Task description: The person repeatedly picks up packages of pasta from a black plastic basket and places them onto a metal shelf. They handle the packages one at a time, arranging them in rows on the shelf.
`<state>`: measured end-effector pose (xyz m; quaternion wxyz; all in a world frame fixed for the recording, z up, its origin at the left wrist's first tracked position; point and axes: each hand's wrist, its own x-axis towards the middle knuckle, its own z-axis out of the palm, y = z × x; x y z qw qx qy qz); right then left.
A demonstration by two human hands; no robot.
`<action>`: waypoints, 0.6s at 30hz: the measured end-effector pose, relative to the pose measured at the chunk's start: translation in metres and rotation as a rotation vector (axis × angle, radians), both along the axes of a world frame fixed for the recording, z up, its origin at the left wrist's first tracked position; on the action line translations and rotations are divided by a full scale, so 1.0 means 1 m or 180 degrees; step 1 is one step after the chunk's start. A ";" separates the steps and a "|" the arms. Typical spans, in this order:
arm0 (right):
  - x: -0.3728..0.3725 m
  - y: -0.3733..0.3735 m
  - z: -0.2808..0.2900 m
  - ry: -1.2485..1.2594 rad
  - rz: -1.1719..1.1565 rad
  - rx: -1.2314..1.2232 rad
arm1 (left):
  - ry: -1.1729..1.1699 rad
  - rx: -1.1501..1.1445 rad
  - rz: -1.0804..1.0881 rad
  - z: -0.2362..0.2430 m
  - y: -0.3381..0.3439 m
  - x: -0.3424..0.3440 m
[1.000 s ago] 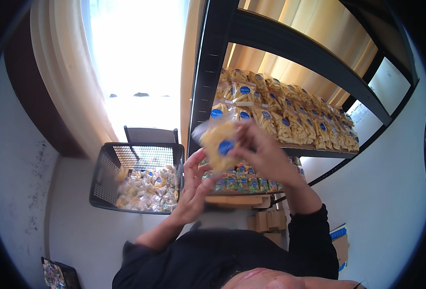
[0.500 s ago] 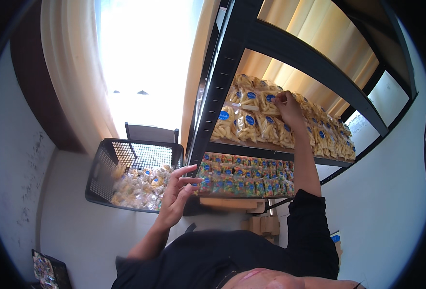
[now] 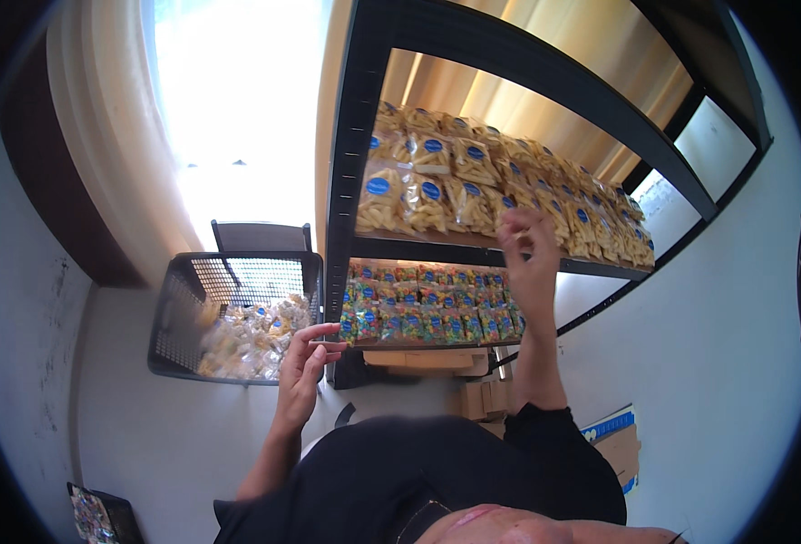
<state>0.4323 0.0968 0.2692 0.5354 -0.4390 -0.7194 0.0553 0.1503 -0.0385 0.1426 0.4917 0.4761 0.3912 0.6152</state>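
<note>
Black shelving rack (image 3: 344,172) at right: arranging step apparently in hand.
Left hand (image 3: 302,376) empty, spread; right hand (image 3: 533,258) curled, grip indeterminable, before bagged stick snacks (image 3: 424,207); next move likely calls for fingertip alignment.

The view comes from the left one of two wide fisheye cameras worn on the person's head, looking down and forward over a black fabric shirt (image 3: 418,462), which lies nearest. The bare left hand (image 3: 302,367) and bare right hand (image 3: 532,258) come just beyond, then the tall black metal rack (image 3: 473,41), faced from its front, its upper shelf (image 3: 436,252) visible from left corner to right. The lens bends the rack's edges.
</note>
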 end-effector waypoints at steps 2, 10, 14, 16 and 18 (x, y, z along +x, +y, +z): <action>0.002 -0.019 -0.024 0.0111 0.0134 -0.0138 | 0.0014 -0.0055 -0.0052 -0.004 -0.004 0.006; 0.028 -0.094 -0.119 0.0164 0.0364 -0.1514 | 0.0511 -0.0361 -0.0915 -0.011 -0.024 0.059; 0.059 -0.141 -0.142 0.0090 0.0181 -0.1639 | 0.0994 -0.0294 -0.1426 -0.014 -0.042 0.096; 0.074 -0.163 -0.151 0.0096 0.0058 -0.1490 | 0.0994 -0.0424 -0.1716 -0.017 -0.055 0.115; 0.087 -0.184 -0.158 0.0071 -0.0078 -0.1680 | 0.0914 -0.0474 -0.2009 -0.019 -0.069 0.128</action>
